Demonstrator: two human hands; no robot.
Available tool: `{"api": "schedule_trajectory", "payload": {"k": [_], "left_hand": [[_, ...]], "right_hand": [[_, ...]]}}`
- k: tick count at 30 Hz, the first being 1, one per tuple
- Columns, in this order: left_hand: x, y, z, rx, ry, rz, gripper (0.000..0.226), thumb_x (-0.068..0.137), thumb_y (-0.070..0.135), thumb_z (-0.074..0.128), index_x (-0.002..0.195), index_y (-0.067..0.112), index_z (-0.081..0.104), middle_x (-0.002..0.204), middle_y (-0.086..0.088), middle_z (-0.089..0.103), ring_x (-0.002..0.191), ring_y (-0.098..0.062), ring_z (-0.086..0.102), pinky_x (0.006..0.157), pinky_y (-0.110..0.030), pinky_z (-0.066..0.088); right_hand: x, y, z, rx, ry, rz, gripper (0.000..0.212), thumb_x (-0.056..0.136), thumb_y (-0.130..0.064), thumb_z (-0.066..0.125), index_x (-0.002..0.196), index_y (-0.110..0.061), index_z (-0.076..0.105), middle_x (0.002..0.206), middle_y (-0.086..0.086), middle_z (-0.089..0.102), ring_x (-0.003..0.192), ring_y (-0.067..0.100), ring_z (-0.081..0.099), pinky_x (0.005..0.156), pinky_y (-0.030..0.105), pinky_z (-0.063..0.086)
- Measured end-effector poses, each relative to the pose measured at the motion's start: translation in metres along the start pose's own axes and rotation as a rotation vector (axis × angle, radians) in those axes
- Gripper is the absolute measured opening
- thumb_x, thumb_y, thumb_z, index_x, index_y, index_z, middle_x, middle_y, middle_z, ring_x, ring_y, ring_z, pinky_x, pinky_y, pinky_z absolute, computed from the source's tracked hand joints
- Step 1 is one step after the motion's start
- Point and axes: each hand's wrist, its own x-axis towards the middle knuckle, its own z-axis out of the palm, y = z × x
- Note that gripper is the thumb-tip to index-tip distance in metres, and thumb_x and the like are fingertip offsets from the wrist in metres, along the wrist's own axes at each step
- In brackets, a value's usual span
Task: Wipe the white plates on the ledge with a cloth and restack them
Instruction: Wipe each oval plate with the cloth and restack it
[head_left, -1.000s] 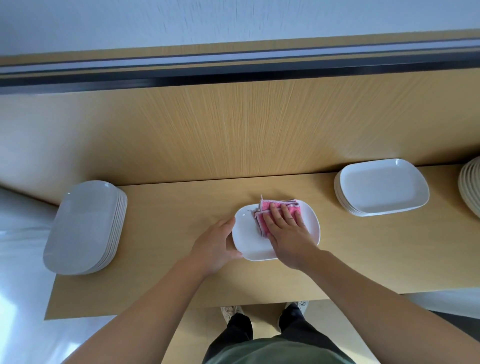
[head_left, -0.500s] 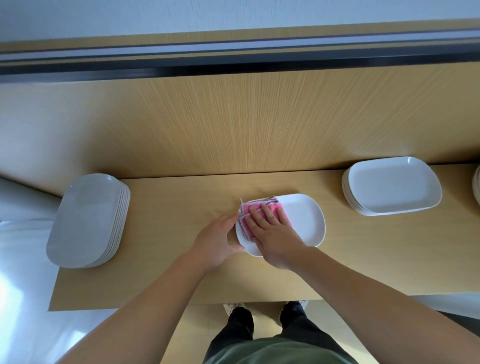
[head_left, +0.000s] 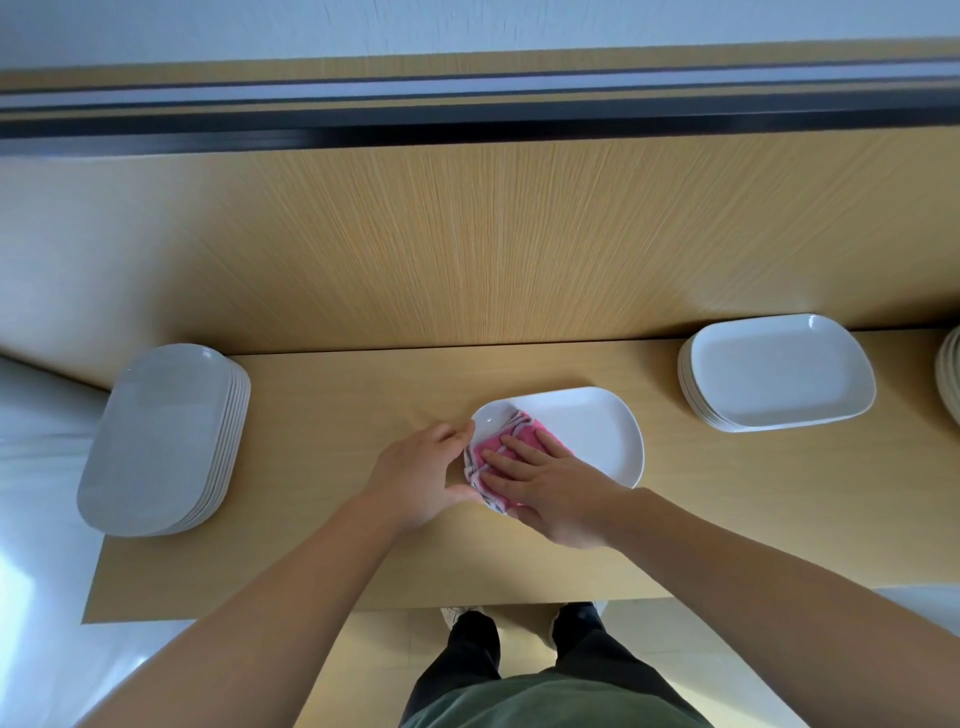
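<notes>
A single white plate (head_left: 587, 431) lies in the middle of the wooden ledge (head_left: 332, 415). My left hand (head_left: 421, 473) grips its left rim, thumb and fingers curled round the edge. A pink cloth (head_left: 493, 457) with striped edging lies on the plate's left near part, and my right hand (head_left: 550, 483) presses it down with flat, straight fingers. On the ledge's left end stands a tall stack of white plates (head_left: 161, 441). A shorter stack of white plates (head_left: 779, 371) stands to the right.
A wooden back panel (head_left: 493, 239) rises behind the ledge, with a dark rail above it. Another stack of pale dishes (head_left: 950, 374) shows at the right edge. The ledge's front edge is near my legs (head_left: 519, 660), white floor below.
My right hand has slid the cloth from the plate's far middle to its left near corner. My left hand has kept its grip on the rim.
</notes>
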Motion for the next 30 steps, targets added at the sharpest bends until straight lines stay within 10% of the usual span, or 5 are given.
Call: {"api": "schedule_trajectory", "payload": {"k": [11, 19, 24, 30], "left_hand": [[0.003, -0.001, -0.010, 0.078, -0.056, -0.077, 0.092, 0.071, 0.076, 0.060, 0.149, 0.044, 0.021, 0.129, 0.007, 0.038, 0.118, -0.011, 0.044, 0.092, -0.031, 0.045], [0.005, -0.005, -0.011, 0.120, -0.034, -0.056, 0.087, 0.074, 0.075, 0.057, 0.148, 0.046, 0.020, 0.128, 0.007, 0.038, 0.120, -0.010, 0.042, 0.094, -0.029, 0.042], [0.005, 0.002, -0.008, 0.207, -0.014, 0.016, 0.093, 0.076, 0.073, 0.057, 0.151, 0.035, 0.019, 0.138, 0.005, 0.036, 0.127, -0.016, 0.037, 0.103, -0.031, 0.032], [-0.004, 0.011, 0.006, 0.135, 0.122, 0.306, 0.054, 0.077, 0.054, 0.046, 0.104, 0.014, 0.070, 0.114, -0.003, 0.063, 0.107, -0.023, 0.052, 0.083, -0.035, 0.055]], "right_hand": [[-0.028, 0.014, 0.006, 0.096, -0.017, -0.020, 0.074, 0.085, -0.054, -0.005, 0.149, -0.040, 0.030, 0.160, -0.013, 0.019, 0.150, 0.015, 0.003, 0.108, 0.024, -0.025], [-0.063, 0.043, 0.011, 0.058, 0.053, -0.029, 0.041, 0.100, -0.020, 0.042, 0.139, -0.033, 0.050, 0.149, -0.008, 0.044, 0.143, 0.015, 0.034, 0.120, 0.044, 0.020], [-0.075, 0.051, -0.015, 0.027, 0.060, -0.001, 0.057, 0.085, 0.007, 0.048, 0.131, -0.025, 0.060, 0.140, -0.009, 0.054, 0.132, 0.015, 0.047, 0.113, 0.025, 0.022], [-0.052, 0.057, -0.035, -0.139, 0.294, -0.031, 0.042, 0.073, -0.003, 0.067, 0.111, -0.021, 0.069, 0.119, -0.003, 0.066, 0.108, 0.022, 0.062, 0.101, 0.038, 0.043]]}}
